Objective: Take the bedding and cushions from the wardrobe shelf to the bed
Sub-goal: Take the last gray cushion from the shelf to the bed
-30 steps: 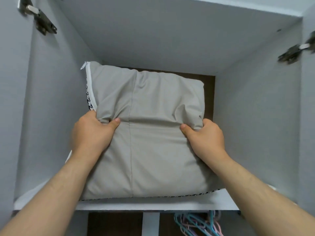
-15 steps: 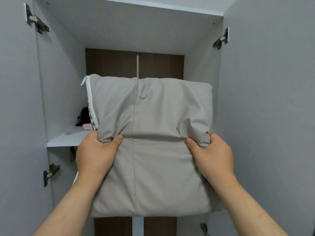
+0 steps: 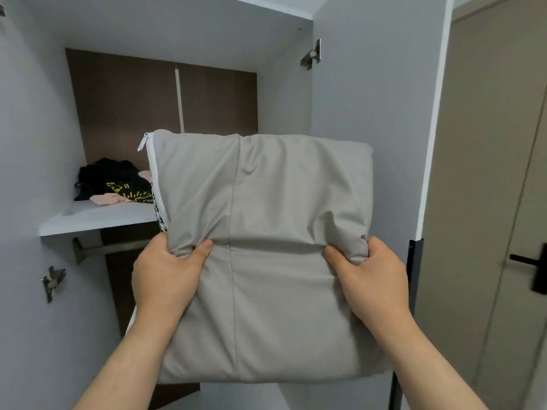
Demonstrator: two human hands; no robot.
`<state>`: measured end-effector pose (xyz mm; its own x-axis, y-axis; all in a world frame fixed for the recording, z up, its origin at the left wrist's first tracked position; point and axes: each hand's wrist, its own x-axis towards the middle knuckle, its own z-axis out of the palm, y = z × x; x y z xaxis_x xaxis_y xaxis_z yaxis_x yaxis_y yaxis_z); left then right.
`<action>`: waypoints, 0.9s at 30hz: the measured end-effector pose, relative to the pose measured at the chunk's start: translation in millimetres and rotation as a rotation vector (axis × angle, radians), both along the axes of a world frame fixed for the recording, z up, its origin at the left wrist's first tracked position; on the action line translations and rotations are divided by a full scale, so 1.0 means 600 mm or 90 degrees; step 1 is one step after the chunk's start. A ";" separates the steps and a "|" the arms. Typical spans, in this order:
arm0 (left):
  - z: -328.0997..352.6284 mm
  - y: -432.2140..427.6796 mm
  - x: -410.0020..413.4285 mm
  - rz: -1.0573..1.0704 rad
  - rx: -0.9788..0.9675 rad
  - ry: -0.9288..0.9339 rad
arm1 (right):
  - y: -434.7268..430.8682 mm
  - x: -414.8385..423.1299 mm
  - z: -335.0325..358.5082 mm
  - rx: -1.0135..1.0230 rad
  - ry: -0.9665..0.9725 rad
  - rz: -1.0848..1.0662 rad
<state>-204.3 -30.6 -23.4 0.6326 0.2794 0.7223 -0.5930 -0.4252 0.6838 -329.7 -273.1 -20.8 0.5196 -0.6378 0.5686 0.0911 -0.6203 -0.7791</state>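
- Head view: both hands hold one grey cushion (image 3: 266,247) up in the air in front of the open wardrobe.
- Left hand (image 3: 165,273): closed on the cushion's left edge, thumb on the front face pinching a fold of fabric, other fingers hidden behind.
- Right hand (image 3: 370,279): closed the same way on the right edge, thumb on the front, fabric bunched at the grip; other fingers out of sight.
- Cushion: upright, broad face toward the camera, a horizontal crease running between the two thumbs. White zipper (image 3: 148,152) runs down the upper left edge, with a black-and-white patterned strip showing beside it.
- Cushion is clear of the wardrobe shelf (image 3: 97,217), held out to the right of it and partly across the open wardrobe door (image 3: 370,99).
- Shelf carries a pile of dark clothes (image 3: 112,182) at the back, with a pale pink item beside it.
- Versus 0.5 s ago: same two-handed grip; view has swung right, so a room door (image 3: 488,173) with a black handle (image 3: 529,261) now shows at far right.
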 end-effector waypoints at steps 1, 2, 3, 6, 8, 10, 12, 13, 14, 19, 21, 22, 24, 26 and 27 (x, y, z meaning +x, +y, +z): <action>-0.010 0.002 -0.005 -0.017 -0.001 -0.002 | 0.009 -0.020 -0.006 0.006 0.000 -0.022; -0.021 0.004 -0.010 -0.037 -0.003 -0.002 | 0.019 -0.040 -0.014 0.014 0.000 -0.044; -0.033 0.006 -0.016 -0.063 -0.003 0.002 | 0.029 -0.061 -0.025 0.021 0.003 -0.070; -0.069 -0.004 -0.047 -0.145 0.019 0.021 | 0.053 -0.133 -0.056 0.020 0.023 -0.149; -0.083 -0.024 -0.081 -0.190 0.032 0.029 | 0.060 -0.191 -0.070 0.025 0.041 -0.196; -0.088 -0.051 -0.128 -0.245 0.041 0.037 | 0.062 -0.260 -0.077 0.026 0.051 -0.248; -0.086 -0.082 -0.178 -0.309 0.044 0.035 | 0.059 -0.334 -0.079 0.019 0.051 -0.305; -0.085 -0.103 -0.210 -0.341 0.047 0.026 | 0.058 -0.380 -0.077 0.013 0.049 -0.338; -0.082 -0.120 -0.238 -0.363 0.053 0.018 | 0.056 -0.418 -0.076 0.007 0.047 -0.365; -0.056 -0.215 -0.418 -0.490 0.052 0.004 | 0.052 -0.640 -0.064 -0.019 0.029 -0.525; -0.049 -0.248 -0.500 -0.537 0.051 0.005 | 0.053 -0.730 -0.060 -0.023 0.025 -0.577; -0.047 -0.265 -0.544 -0.571 0.048 0.011 | 0.055 -0.777 -0.059 -0.025 0.024 -0.606; -0.048 -0.295 -0.629 -0.646 0.044 0.028 | 0.063 -0.867 -0.061 -0.022 0.023 -0.665; -0.053 -0.323 -0.716 -0.732 0.041 0.044 | 0.077 -0.957 -0.068 -0.016 0.016 -0.724; -0.056 -0.339 -0.765 -0.784 0.036 0.051 | 0.088 -1.008 -0.073 -0.009 0.012 -0.761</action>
<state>-663.6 -233.8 -57.1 0.4949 -0.5638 0.6612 -0.5767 0.3561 0.7353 -934.4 -220.4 -64.3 -0.3905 -0.7161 0.5786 -0.5612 -0.3131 -0.7662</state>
